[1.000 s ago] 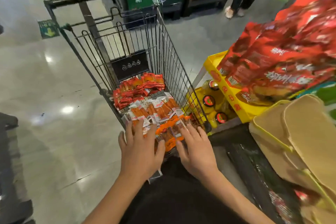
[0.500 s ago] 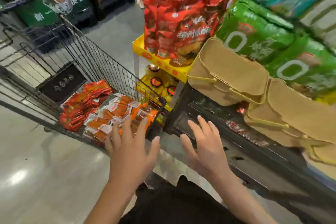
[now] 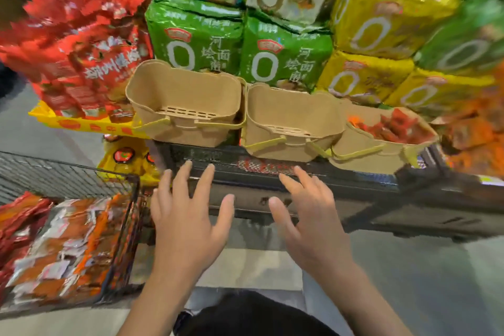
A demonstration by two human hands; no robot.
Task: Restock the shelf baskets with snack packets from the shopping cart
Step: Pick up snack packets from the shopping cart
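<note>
Both hands hover with nothing held, left hand [image 3: 188, 224] and right hand [image 3: 313, 229], fingers spread wide before the shelf [image 3: 354, 194]. Snack packets [image 3: 68, 243] lie in the cart [image 3: 81, 180]; baskets [image 3: 188, 109] line the shelf's front edge.

Two bare hands held out, holding nothing.
The left hand [image 3: 188, 224] and right hand [image 3: 313, 222] reach forward, fingers spread wide, palms down.
</note>
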